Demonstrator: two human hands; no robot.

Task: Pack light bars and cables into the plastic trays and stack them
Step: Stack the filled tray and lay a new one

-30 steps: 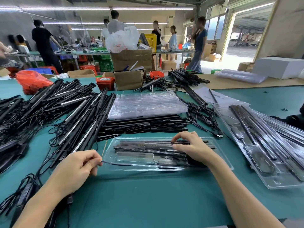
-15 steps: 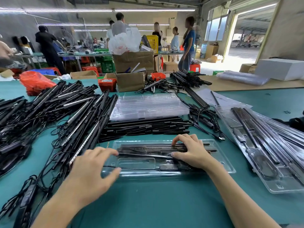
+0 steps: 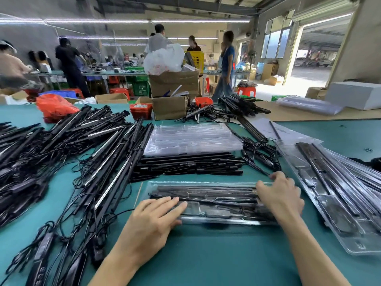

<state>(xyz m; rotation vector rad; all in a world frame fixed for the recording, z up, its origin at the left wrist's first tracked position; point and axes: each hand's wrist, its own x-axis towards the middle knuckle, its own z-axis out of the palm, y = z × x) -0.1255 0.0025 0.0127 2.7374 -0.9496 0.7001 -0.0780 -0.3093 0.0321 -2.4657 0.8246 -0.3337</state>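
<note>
A: Where was the tray [image 3: 208,219]?
B: On the worktop [image 3: 216,259], before me. My left hand [image 3: 151,225] and right hand [image 3: 281,198] lay on it, fingers nearly straight, gripping nothing. I judged even pressure would seat the bars [image 3: 206,193]

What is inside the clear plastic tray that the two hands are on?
Inside the clear tray lie long black light bars and a thin black cable. The left hand and right hand cover both ends, so what lies there is hidden.
</note>
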